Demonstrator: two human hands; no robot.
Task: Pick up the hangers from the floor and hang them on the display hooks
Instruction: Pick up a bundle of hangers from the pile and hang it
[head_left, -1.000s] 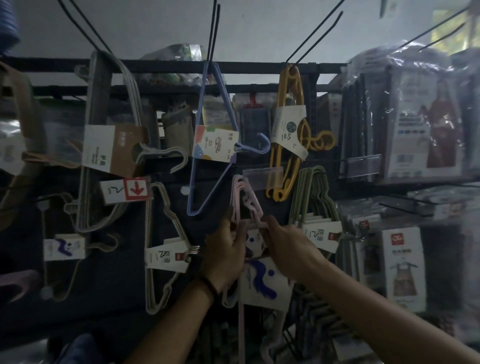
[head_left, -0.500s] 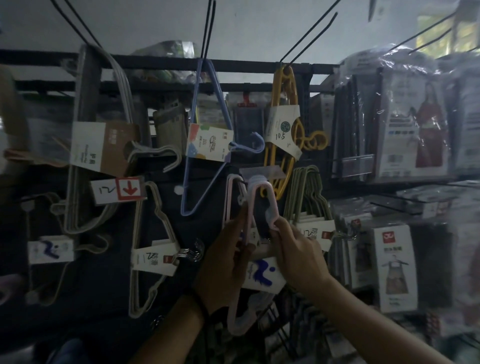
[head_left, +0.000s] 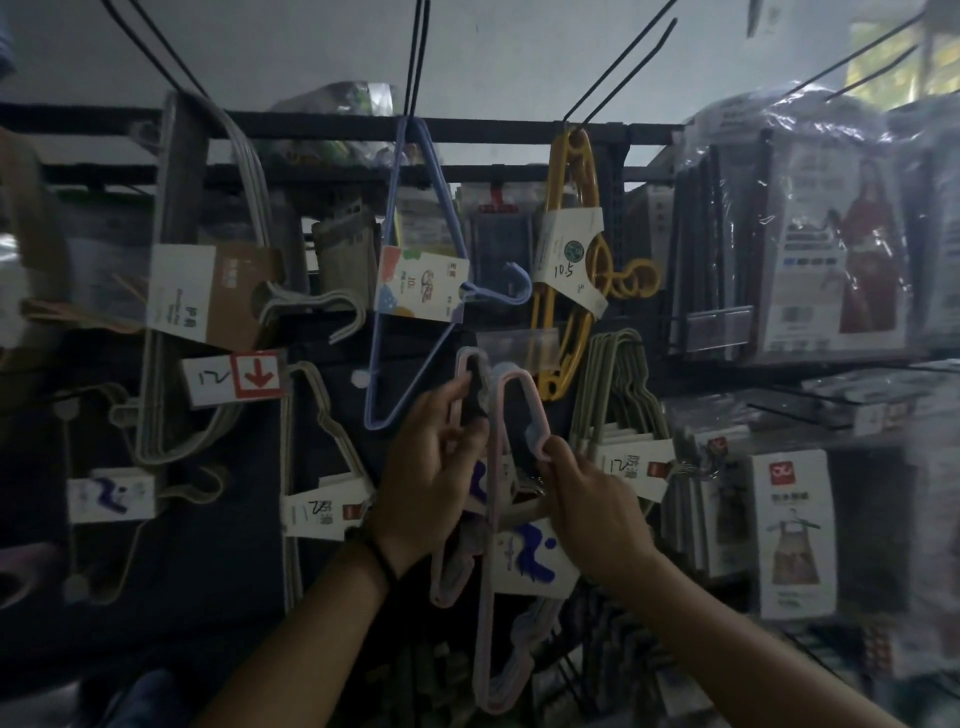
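Centre of the frame, before a dark display rack: two bare hands on a bundle of pale pink plastic clothes hangers (head_left: 491, 519) with a white card label bearing blue marks (head_left: 530, 558). Left hand (head_left: 426, 478), black band at the wrist, fingers curled and pinched around the left pink loop of the bundle, thumb pressed against it. Right hand (head_left: 597, 509), fingertips closed on the lower end of the right pink loop, near a pale blue part; whether the loop sits on a display hook cannot be told in the blur. Bundle hangs lengthwise down to the lower centre of the frame. Just above: a translucent price-tag holder (head_left: 519, 340). Upper centre: lilac wire hanger with a white card sleeve (head_left: 395, 291), hung from a black hook. Right of it: yellow plastic hangers tagged 10.5 (head_left: 576, 249). Centre right: a set of olive-green wire hangers (head_left: 618, 384), touching neither hand. Left of centre: a white sign with a red arrow (head_left: 236, 379) among grey hanger sets. Far right: plastic-wrapped apron packs (head_left: 831, 249).
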